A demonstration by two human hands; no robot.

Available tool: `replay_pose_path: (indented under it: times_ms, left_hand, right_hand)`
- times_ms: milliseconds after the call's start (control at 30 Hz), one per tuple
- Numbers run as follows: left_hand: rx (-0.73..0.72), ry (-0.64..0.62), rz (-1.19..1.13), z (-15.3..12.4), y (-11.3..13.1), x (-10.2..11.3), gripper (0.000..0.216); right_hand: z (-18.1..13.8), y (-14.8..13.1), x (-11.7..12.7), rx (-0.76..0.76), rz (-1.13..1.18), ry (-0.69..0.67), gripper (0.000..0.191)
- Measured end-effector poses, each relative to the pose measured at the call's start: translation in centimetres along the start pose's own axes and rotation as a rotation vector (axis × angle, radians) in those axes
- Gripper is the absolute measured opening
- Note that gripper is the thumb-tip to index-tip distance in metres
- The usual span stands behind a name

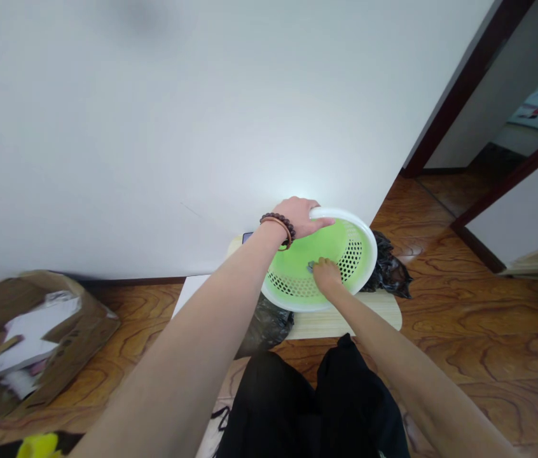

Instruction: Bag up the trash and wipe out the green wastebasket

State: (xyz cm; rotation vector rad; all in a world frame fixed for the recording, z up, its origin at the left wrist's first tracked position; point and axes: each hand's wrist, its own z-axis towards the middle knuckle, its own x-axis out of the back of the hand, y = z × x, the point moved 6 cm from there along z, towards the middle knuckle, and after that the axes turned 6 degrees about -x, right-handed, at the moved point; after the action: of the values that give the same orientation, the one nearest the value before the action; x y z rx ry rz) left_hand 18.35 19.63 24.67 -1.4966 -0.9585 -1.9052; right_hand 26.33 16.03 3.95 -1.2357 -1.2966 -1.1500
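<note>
A round plastic basket [333, 238], light green inside with a white rim and rows of holes, is tilted up in front of me. My left hand [300, 216] grips its far rim, with the thumb lying over the inside. Beads and a brown bangle circle that wrist. Inside the basket, my right hand [327, 277] is closed, its fingers pinching a small grey thing [311, 266] against the green surface. What that grey thing is, I cannot make out.
A pale wooden board [378, 310] is under the basket, with black plastic bags [390, 270] beside it. A white wall [202, 127] rises just behind. On the left stands an open cardboard box [82, 331] with papers. A doorway [455, 137] lies at right.
</note>
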Motion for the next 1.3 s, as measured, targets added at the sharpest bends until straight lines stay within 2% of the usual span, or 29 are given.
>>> replay_pose_path:
  times_ms: [67, 133, 267, 333, 400, 467, 533, 633, 700, 767, 833, 933, 1000, 1067, 1167, 1233, 1300]
  left_hand:
    - [-0.005, 0.005, -0.011, -0.1, 0.2, 0.0, 0.059]
    - [-0.001, 0.012, -0.017, -0.1, 0.3, 0.0, 0.059]
    - [0.005, 0.019, -0.019, -0.3, -0.1, 0.1, 0.06]
    - [0.0, 0.015, -0.021, -0.4, -0.2, 0.1, 0.059]
    - [-0.003, 0.014, -0.023, -0.4, -0.2, 0.1, 0.059]
    - [0.007, 0.016, -0.024, -0.3, -0.1, 0.0, 0.058]
    - [0.017, 0.013, -0.027, -0.2, 0.0, -0.1, 0.058]
    - [0.012, 0.025, -0.047, -0.3, 0.0, -0.2, 0.06]
    - [-0.002, 0.043, -0.056, -0.4, -0.1, -0.2, 0.061]
    - [-0.003, 0.05, -0.055, -0.6, -0.3, -0.2, 0.06]
    - [0.011, 0.044, -0.054, -0.7, -0.6, -0.3, 0.059]
    - [0.02, 0.037, -0.061, -0.7, -0.8, -0.3, 0.058]
    - [0.017, 0.038, -0.068, -0.8, -0.8, -0.3, 0.057]
    - [0.026, 0.039, -0.085, -1.0, -1.0, -0.5, 0.056]
    - [0.048, 0.06, -0.123, -1.8, -1.5, -0.8, 0.057]
    - [0.061, 0.091, -0.157, -2.3, -2.1, -0.9, 0.058]
    - [0.071, 0.118, -0.189, -2.8, -2.6, -1.0, 0.059]
  right_hand:
    - [0.3, 1.5, 0.2, -0.032, -0.042, 0.032, 0.031]
    - [0.4, 1.4, -0.1, -0.055, -0.03, 0.029, 0.031]
    - [0.2, -2.5, -1.6, -0.09, 0.169, -0.066, 0.029]
    - [0.2, -4.7, -1.9, -0.074, 0.279, -0.067, 0.028]
    - [0.3, -5.6, -1.7, -0.044, 0.329, -0.056, 0.029]
    - [0.3, -5.0, -1.5, -0.017, 0.315, -0.06, 0.028]
    - [0.3, -3.0, -1.3, -0.011, 0.246, -0.053, 0.029]
    - [0.3, 0.2, -0.7, -0.056, 0.109, 0.013, 0.035]
    - [0.4, 0.8, -0.5, -0.099, 0.076, 0.021, 0.033]
    - [0.5, -0.4, -0.7, -0.133, 0.13, -0.053, 0.03]
    - [0.5, -2.9, -1.0, -0.141, 0.24, -0.141, 0.027]
    - [0.4, -6.4, -0.3, -0.064, 0.353, -0.09, 0.028]
    - [0.3, -6.9, -0.2, -0.016, 0.348, -0.065, 0.028]
    - [0.3, -5.7, -0.5, 0.021, 0.266, -0.076, 0.028]
    - [0.7, -2.2, -0.7, 0.034, 0.068, -0.027, 0.03]
    - [1.2, 0.0, -0.5, 0.0, -0.016, 0.042, 0.03]
    - [1.5, 0.8, -0.5, -0.046, -0.033, 0.067, 0.03]
